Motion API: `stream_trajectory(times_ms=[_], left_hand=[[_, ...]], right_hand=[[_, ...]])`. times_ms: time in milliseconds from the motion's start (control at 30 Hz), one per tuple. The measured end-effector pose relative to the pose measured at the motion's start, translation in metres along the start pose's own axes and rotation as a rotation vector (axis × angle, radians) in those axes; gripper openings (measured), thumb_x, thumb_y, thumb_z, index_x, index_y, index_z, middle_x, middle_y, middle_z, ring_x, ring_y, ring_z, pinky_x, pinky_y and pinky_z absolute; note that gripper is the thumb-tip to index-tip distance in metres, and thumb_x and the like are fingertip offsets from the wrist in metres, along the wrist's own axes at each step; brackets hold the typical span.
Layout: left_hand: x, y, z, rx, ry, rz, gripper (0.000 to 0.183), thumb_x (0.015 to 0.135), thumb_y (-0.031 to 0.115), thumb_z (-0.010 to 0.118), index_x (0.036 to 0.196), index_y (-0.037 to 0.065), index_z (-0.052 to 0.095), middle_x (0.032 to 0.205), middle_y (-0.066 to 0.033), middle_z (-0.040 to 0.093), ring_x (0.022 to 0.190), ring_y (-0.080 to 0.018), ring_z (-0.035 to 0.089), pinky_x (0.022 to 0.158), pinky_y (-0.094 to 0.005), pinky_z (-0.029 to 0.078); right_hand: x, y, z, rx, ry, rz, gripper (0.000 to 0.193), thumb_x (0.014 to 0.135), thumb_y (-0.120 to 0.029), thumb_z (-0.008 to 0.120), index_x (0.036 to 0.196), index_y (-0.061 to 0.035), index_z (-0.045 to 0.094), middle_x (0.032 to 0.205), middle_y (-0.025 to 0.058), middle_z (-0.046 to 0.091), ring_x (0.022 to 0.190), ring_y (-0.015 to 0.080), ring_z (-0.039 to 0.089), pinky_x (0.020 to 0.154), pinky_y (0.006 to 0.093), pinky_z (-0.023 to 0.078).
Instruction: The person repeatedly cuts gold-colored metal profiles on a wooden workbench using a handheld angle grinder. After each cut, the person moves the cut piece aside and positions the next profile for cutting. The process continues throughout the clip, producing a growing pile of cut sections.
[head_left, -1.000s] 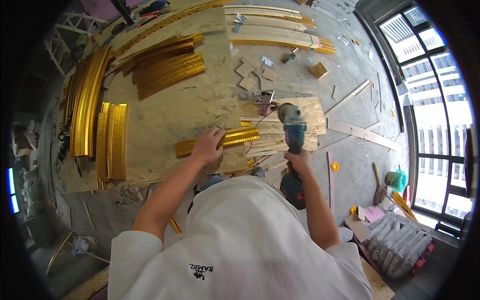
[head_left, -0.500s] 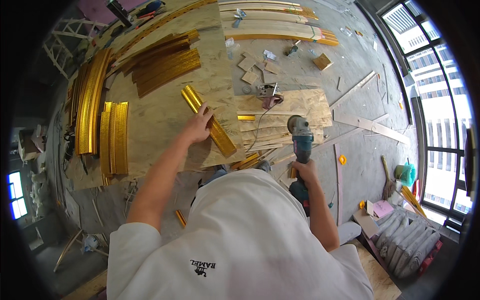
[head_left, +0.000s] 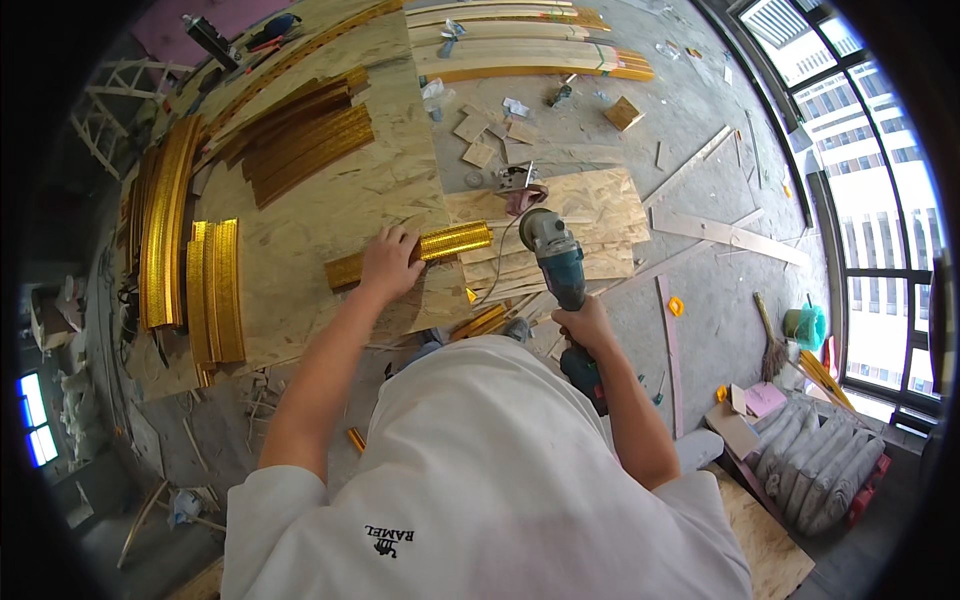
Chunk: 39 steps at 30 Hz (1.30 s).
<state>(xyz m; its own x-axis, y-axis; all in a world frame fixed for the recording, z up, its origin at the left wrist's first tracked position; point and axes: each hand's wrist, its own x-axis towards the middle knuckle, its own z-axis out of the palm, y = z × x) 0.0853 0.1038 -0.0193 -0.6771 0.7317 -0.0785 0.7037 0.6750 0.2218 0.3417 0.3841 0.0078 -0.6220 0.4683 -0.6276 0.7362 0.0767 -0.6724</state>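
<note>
My left hand (head_left: pixel 392 265) grips a short piece of gold moulding (head_left: pixel 455 240), its fingers over the top. The piece lies almost crosswise on the chipboard work surface (head_left: pixel 300 250), and its right end juts past the board's right edge. In my right hand (head_left: pixel 588 328) is a teal and grey angle grinder (head_left: pixel 562 275), held by its body. Its disc end points up and left, a short gap from the moulding's right end. Whether the disc is spinning I cannot tell.
Stacks of gold moulding (head_left: pixel 215 290) lie on the board's left side, with darker strips (head_left: pixel 310 155) behind. Right of the board, a saw-like power tool (head_left: pixel 522 190) and its cable rest on chipboard sheets (head_left: pixel 600 215). Wood strips (head_left: pixel 735 235) and offcuts (head_left: pixel 480 153) litter the floor.
The gold moulding has turned from a steep slant to nearly crosswise under my left hand. My right hand has brought the grinder leftward, closer to the moulding's end.
</note>
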Motion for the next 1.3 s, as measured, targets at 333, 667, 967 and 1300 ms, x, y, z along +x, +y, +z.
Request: stream_trajectory(times_ms=[333, 667, 967, 1300], left_hand=[[-0.013, 0.010, 0.038, -0.300, 0.267, 0.112, 0.058, 0.079, 0.048, 0.075, 0.121, 0.009, 0.065, 0.114, -0.0111, 0.058, 0.111, -0.0339, 0.051, 0.098, -0.0465, 0.042], [-0.011, 0.007, 0.039, -0.306, 0.288, 0.112, 0.060, 0.078, 0.052, 0.074, 0.120, 0.010, 0.066, 0.113, -0.0104, 0.058, 0.109, -0.0341, 0.053, 0.096, -0.0467, 0.043], [-0.010, 0.005, 0.043, -0.342, 0.285, 0.102, 0.059, 0.079, 0.053, 0.072, 0.120, 0.011, 0.066, 0.115, -0.0096, 0.058, 0.111, -0.0339, 0.054, 0.096, -0.0470, 0.043], [-0.010, 0.008, 0.036, -0.358, 0.303, 0.096, 0.057, 0.075, 0.046, 0.077, 0.118, 0.009, 0.067, 0.113, -0.0111, 0.061, 0.110, -0.0348, 0.056, 0.096, -0.0465, 0.045]], right_hand=[[-0.004, -0.017, 0.003, -0.094, -0.100, 0.055, 0.029, 0.074, -0.020, 0.075, 0.086, 0.0037, 0.065, 0.066, 0.0093, 0.065, 0.055, 0.0173, 0.065, 0.052, 0.0330, 0.051], [-0.001, -0.011, 0.007, -0.183, -0.114, 0.071, 0.030, 0.074, -0.021, 0.076, 0.085, 0.0045, 0.067, 0.066, 0.0101, 0.066, 0.055, 0.0184, 0.066, 0.053, 0.0337, 0.052], [0.002, -0.002, 0.004, -0.124, -0.167, 0.080, 0.027, 0.073, -0.018, 0.075, 0.084, 0.0044, 0.066, 0.064, 0.0087, 0.064, 0.053, 0.0179, 0.064, 0.052, 0.0331, 0.051], [-0.003, -0.012, 0.004, -0.096, -0.174, 0.089, 0.026, 0.074, -0.016, 0.074, 0.088, 0.0049, 0.065, 0.065, 0.0086, 0.064, 0.054, 0.0161, 0.062, 0.051, 0.0322, 0.050]])
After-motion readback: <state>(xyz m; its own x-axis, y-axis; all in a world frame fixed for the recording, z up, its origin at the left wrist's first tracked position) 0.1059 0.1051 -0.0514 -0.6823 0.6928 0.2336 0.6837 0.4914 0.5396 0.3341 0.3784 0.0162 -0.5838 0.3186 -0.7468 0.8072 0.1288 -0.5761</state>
